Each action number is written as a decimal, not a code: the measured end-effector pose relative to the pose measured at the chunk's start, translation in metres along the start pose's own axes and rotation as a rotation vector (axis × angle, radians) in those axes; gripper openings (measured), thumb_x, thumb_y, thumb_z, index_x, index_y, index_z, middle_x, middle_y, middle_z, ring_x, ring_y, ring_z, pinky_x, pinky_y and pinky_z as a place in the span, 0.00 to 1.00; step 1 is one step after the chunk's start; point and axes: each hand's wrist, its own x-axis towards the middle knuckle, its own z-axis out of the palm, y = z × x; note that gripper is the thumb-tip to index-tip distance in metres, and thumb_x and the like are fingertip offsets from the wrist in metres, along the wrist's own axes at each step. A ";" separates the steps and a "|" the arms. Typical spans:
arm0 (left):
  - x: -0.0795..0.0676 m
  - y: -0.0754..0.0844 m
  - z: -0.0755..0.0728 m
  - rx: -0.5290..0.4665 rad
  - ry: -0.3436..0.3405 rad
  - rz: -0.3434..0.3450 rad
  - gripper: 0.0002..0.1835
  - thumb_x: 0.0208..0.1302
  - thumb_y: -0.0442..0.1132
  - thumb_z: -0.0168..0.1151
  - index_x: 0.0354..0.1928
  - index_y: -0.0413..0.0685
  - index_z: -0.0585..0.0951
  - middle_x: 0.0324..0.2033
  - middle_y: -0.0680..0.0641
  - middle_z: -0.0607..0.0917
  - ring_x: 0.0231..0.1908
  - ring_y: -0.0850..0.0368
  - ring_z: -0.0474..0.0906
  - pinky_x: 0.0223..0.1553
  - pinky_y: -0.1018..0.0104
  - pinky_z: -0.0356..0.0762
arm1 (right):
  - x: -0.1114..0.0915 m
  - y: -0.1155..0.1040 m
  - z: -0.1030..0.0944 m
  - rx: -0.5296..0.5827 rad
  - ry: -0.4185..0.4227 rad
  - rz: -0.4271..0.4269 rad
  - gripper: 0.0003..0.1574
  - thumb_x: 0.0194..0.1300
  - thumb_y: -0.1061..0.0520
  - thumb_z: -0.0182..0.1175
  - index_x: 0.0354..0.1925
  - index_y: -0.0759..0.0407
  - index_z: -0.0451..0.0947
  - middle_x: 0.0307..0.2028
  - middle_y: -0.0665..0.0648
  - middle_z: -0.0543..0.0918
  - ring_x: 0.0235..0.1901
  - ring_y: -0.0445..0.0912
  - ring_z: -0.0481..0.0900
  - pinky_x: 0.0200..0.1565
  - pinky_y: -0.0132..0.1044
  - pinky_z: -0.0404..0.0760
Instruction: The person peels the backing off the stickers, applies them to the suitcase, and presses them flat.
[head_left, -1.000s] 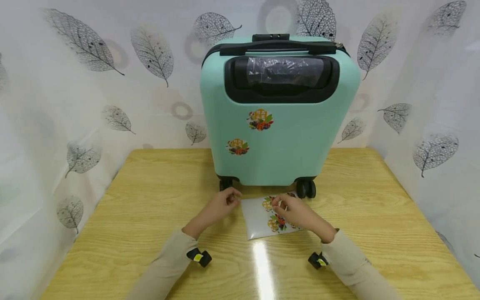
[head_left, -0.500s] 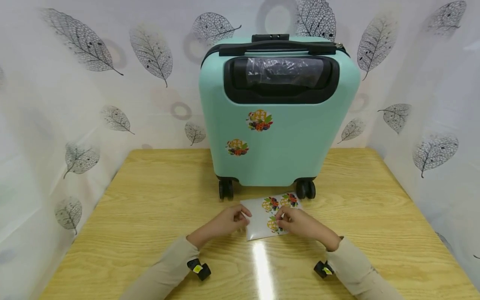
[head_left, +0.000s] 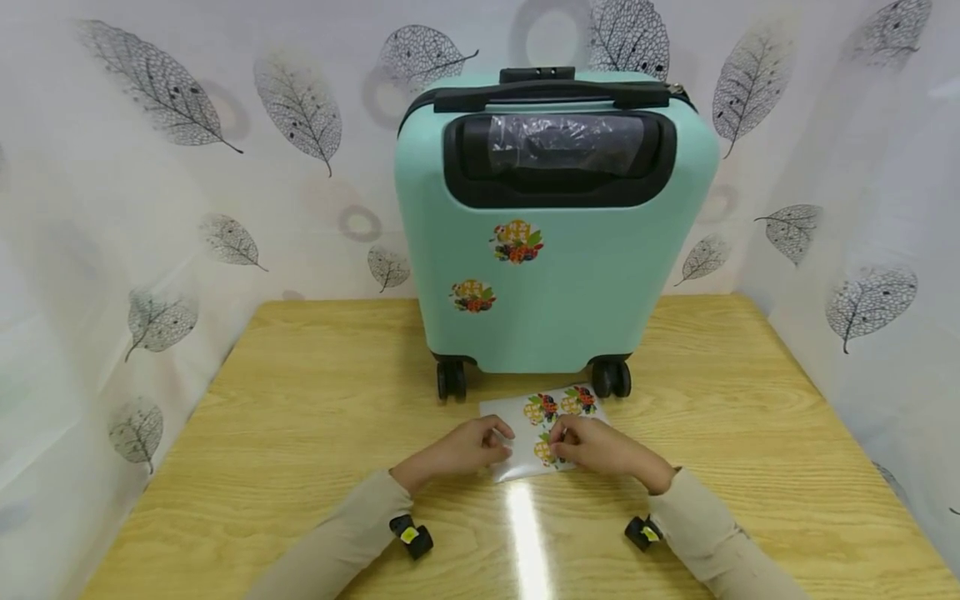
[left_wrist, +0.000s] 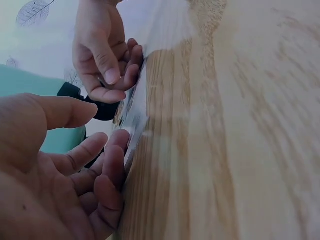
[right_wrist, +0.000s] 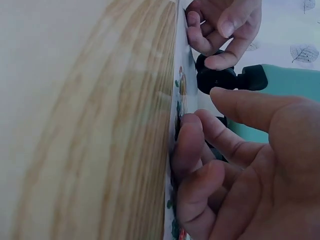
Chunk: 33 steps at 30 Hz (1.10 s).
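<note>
1. A flat, glossy white sheet (head_left: pixel 527 437) printed with colourful fruit stickers (head_left: pixel 578 400) was supported by the yellow wood-grain worktop (head_left: pixel 322 375), just in front of a mint-green hard-shell suitcase (head_left: pixel 570 287) with black trim.
2. The bare left hand (head_left: pixel 467 447) was held over the sheet's plain left part; its fingers were loosely bent, thumb parted from index finger, and nothing was gripped.
3. The bare right hand (head_left: pixel 602 447) was held over the printed part, facing the left; its fingers were likewise loosely bent, with nothing seen pinched.
4. The sheet's far right corner was placed near a black wheel (head_left: pixel 611 378).
5. Two similar round stickers (head_left: pixel 517 242) were borne by the suitcase, one higher than the other.
6. Beige fabric sleeves (head_left: pixel 348 525) were worn.
</note>
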 end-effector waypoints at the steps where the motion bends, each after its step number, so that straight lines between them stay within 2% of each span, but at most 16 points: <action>1: 0.001 0.000 0.001 0.004 0.000 -0.006 0.13 0.69 0.39 0.57 0.51 0.41 0.75 0.28 0.51 0.76 0.20 0.62 0.65 0.22 0.71 0.66 | 0.000 0.000 0.000 0.003 -0.005 0.006 0.06 0.71 0.57 0.53 0.41 0.58 0.75 0.22 0.52 0.76 0.16 0.36 0.67 0.21 0.30 0.69; 10: 0.004 0.006 0.008 0.071 0.023 -0.065 0.15 0.67 0.42 0.59 0.53 0.45 0.75 0.27 0.52 0.75 0.19 0.62 0.65 0.23 0.71 0.65 | 0.001 -0.004 0.001 0.044 -0.018 0.020 0.06 0.72 0.57 0.53 0.40 0.60 0.74 0.18 0.49 0.72 0.14 0.36 0.64 0.20 0.29 0.67; 19: 0.004 0.011 0.010 0.094 0.035 -0.070 0.15 0.66 0.42 0.60 0.52 0.45 0.75 0.30 0.51 0.77 0.22 0.62 0.68 0.25 0.71 0.67 | 0.001 -0.006 0.002 0.071 -0.006 0.017 0.08 0.72 0.57 0.53 0.40 0.62 0.72 0.17 0.48 0.68 0.13 0.36 0.62 0.19 0.29 0.64; 28: 0.008 0.010 0.016 -0.015 -0.006 -0.022 0.14 0.66 0.39 0.58 0.50 0.43 0.72 0.34 0.50 0.78 0.27 0.61 0.70 0.28 0.71 0.68 | 0.003 -0.009 0.005 0.082 -0.064 0.005 0.06 0.73 0.60 0.49 0.41 0.64 0.70 0.19 0.49 0.70 0.15 0.36 0.64 0.21 0.28 0.66; 33: 0.010 0.012 0.017 -0.018 0.014 -0.030 0.13 0.68 0.40 0.57 0.50 0.44 0.72 0.33 0.49 0.78 0.25 0.60 0.70 0.26 0.69 0.69 | 0.004 -0.010 0.007 0.097 -0.062 0.011 0.06 0.73 0.61 0.48 0.42 0.64 0.70 0.20 0.50 0.71 0.15 0.36 0.64 0.20 0.28 0.66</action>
